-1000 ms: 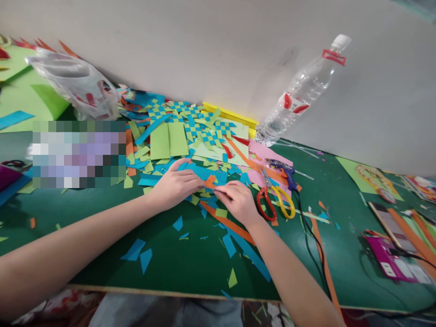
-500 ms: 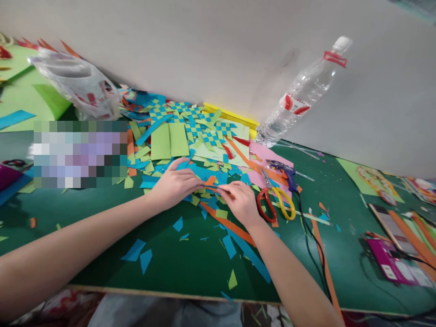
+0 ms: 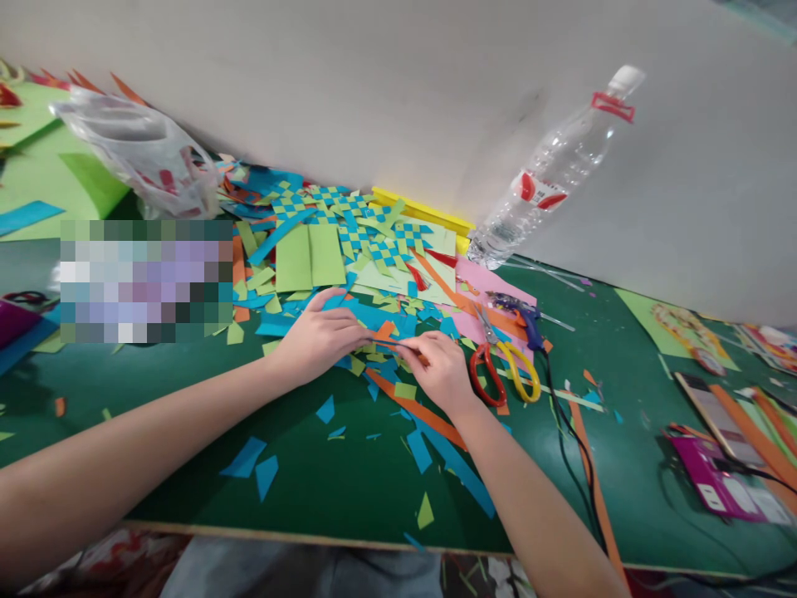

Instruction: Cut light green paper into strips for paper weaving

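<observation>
I Hold a Thin Dark-Blue Strip (image 3: 387, 342)

My left hand (image 3: 325, 335) pinches it on one side, my right hand (image 3: 439, 370) on the other. The strip spans the gap between, above green, blue and orange paper scraps (image 3: 404, 390). Red-and-yellow-handled scissors (image 3: 491, 335) lie just beside my right hand.

No wording can be read for sure. Behind the scissors (image 3: 493, 337), the bottle (image 3: 584, 137) wears a white label (image 3: 540, 190) with red shapes and marks too small to make out. Well left of the scissors, the bag (image 3: 134, 154) has red marks, crumpled past reading. Right of the scissors, the purple box (image 3: 698, 475) shows pale patches, their lettering illegible.
</observation>
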Demonstrator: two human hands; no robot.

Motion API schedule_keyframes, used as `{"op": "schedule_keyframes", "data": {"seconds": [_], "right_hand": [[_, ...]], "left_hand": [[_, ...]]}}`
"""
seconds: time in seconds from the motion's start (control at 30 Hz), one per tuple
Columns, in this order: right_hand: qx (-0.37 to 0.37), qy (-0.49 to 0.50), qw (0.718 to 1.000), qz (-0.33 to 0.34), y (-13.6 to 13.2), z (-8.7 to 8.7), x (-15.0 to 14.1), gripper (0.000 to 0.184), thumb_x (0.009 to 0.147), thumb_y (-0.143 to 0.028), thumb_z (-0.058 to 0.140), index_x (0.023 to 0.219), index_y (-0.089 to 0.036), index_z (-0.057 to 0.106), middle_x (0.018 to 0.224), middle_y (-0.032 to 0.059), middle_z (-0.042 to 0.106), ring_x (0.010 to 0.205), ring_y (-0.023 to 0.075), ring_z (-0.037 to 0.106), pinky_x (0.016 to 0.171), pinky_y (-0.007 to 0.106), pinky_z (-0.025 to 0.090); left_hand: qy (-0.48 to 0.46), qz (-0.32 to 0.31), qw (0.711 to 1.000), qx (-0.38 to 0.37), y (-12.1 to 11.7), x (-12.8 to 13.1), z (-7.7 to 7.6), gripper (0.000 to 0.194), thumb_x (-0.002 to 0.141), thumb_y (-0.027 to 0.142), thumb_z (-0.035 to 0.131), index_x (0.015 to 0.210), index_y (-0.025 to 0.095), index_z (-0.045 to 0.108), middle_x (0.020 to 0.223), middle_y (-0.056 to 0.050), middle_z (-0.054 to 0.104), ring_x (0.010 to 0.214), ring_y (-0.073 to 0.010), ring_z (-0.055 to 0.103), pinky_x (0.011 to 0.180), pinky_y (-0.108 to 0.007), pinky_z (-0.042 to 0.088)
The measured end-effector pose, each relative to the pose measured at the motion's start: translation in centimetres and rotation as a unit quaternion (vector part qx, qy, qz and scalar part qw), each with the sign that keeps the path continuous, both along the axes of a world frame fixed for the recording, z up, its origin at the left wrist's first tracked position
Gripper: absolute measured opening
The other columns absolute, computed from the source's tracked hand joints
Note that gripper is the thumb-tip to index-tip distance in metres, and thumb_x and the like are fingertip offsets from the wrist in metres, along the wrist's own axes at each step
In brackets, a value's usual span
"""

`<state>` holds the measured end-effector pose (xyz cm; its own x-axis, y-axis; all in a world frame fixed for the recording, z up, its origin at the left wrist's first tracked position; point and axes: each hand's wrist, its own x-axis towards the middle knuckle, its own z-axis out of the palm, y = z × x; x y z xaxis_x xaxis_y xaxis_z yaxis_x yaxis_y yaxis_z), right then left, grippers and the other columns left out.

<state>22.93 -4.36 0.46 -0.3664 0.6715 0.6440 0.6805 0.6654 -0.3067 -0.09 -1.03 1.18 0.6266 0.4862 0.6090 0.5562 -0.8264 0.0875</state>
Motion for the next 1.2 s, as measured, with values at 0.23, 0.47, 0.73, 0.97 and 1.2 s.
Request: {"op": "schedule_keyframes", "data": {"seconds": [0.23,0.47,0.73,0.97,1.2], "right_hand": [[0.005,-0.006,1.0,-0.007,0.02,-0.11,0.02,0.015,0.091,-0.028,0.059,0.085,-0.02,0.069,0.071,0.0033,0.072,0.069,0.0161,0.064,0.071,0.03,0.051],[0.026,-0.006,1.0,-0.003,0.09,-0.07,-0.05,0.012,0.09,-0.026,0.061,0.082,-0.02,0.067,0.07,0.0025,0.071,0.065,0.0158,0.063,0.07,0.03,0.051],[0.029,-0.001,1.0,0.003,0.13,0.01,-0.08,0.013,0.09,-0.026,0.061,0.079,-0.019,0.065,0.066,0.0011,0.07,0.061,0.0143,0.061,0.07,0.029,0.051],[0.021,-0.003,1.0,0.008,0.13,-0.04,-0.07,0.012,0.09,-0.025,0.06,0.08,-0.019,0.064,0.065,0.0012,0.069,0.06,0.0145,0.061,0.07,0.03,0.051],[-0.014,-0.004,0.999,0.037,0.06,-0.1,-0.27,0.011,0.088,-0.029,0.062,0.093,-0.02,0.066,0.08,0.0037,0.075,0.07,0.0167,0.066,0.077,0.034,0.051]], "left_hand": [[-0.001,-0.004,1.0,0.016,-0.11,0.1,0.11,0.017,0.094,0.023,0.054,0.087,0.02,0.07,0.076,0.002,0.073,0.074,-0.0132,0.067,0.112,-0.044,0.032],[0.005,-0.001,1.0,0.019,-0.04,0.12,-0.09,0.017,0.094,0.023,0.053,0.088,0.019,0.069,0.077,0.002,0.073,0.074,-0.0136,0.067,0.11,-0.043,0.034],[0.004,0.0,1.0,0.01,-0.04,0.14,-0.08,0.018,0.094,0.023,0.053,0.087,0.02,0.069,0.077,0.002,0.073,0.074,-0.0134,0.067,0.11,-0.043,0.033],[0.01,-0.001,1.0,0.03,-0.06,0.14,0.01,0.018,0.095,0.023,0.052,0.087,0.019,0.068,0.077,0.002,0.073,0.073,-0.0133,0.067,0.11,-0.043,0.034],[0.042,-0.018,0.998,0.034,-0.64,0.42,0.22,0.017,0.095,0.016,0.05,0.093,0.021,0.066,0.082,0.003,0.073,0.078,-0.0133,0.067,0.111,-0.047,0.032]]}}
